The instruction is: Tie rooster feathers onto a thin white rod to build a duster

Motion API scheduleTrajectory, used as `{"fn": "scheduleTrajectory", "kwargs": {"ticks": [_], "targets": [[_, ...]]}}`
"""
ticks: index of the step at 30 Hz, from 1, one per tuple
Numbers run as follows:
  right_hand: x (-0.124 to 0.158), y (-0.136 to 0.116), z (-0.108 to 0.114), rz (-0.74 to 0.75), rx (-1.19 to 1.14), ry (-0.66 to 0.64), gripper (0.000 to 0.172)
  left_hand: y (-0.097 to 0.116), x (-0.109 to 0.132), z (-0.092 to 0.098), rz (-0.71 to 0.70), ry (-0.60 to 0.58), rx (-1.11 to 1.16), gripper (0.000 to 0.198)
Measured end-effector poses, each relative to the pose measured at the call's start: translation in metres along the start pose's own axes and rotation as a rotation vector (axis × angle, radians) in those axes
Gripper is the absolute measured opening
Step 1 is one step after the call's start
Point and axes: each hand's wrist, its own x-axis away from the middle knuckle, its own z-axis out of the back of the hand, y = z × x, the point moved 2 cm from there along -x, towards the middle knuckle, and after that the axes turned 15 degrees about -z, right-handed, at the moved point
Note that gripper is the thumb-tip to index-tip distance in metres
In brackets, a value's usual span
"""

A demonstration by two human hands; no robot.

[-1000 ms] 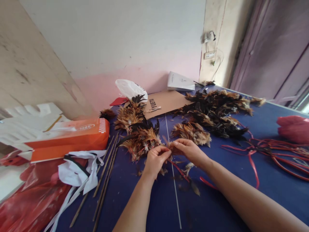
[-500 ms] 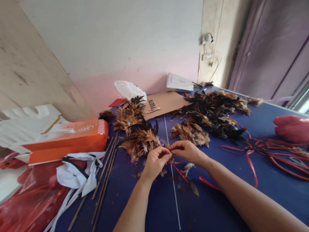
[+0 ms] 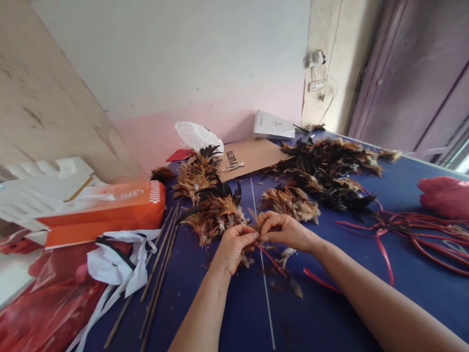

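Note:
At the middle of the table, my left hand (image 3: pixel 234 247) is closed, thumb and index fingertip pinched at the end of a thin red strip (image 3: pixel 271 259). The strip trails down and right from the fingertips. Close against it, my right hand (image 3: pixel 287 233) pinches what looks like a small brown feather (image 3: pixel 252 215); its lower end is hidden by the fingers. Just behind my left hand lies a bunch of brown and black feathers (image 3: pixel 216 212), with red strip among the quills. A smaller brown feather bunch (image 3: pixel 289 201) rests behind my right hand.
Thin sticks (image 3: pixel 161 278) lie at left, beside a white cloth (image 3: pixel 113 269) and an orange package (image 3: pixel 106 220). A large feather heap (image 3: pixel 330 171) covers the back right. Red strips (image 3: pixel 421 227) are coiled at right. Cardboard (image 3: pixel 252 154) lies at the back.
Both hands stay together in almost the same place. The right fingers have curled a little more and shifted slightly, and a feather tip shows more clearly above the fingertips.

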Motion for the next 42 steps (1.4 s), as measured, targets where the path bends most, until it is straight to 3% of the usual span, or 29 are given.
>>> {"fn": "scheduleTrajectory", "kwargs": {"ticks": [6,12,17,31,36,42], "targets": [[0.002,-0.004,0.002,-0.009,0.026,0.002,0.019,0.001,0.001,-0.001,-0.002,-0.005,0.033,0.022],[-0.001,0.007,-0.001,-0.150,0.077,0.089,0.018,0.004,0.001,-0.001,-0.110,-0.058,-0.093,0.020],[0.000,0.005,0.001,-0.086,0.270,0.153,0.014,0.005,0.002,-0.003,-0.145,-0.082,-0.220,0.020],[0.007,-0.005,0.010,0.010,0.389,-0.044,0.011,0.007,0.002,-0.004,-0.149,-0.138,-0.308,0.017],[0.008,-0.004,0.013,0.003,0.373,-0.123,0.013,0.007,0.005,-0.009,-0.331,-0.219,-0.572,0.007],[0.006,0.001,0.013,-0.071,0.312,-0.114,0.017,0.017,0.010,-0.016,-0.602,-0.296,-0.842,0.019]]}}
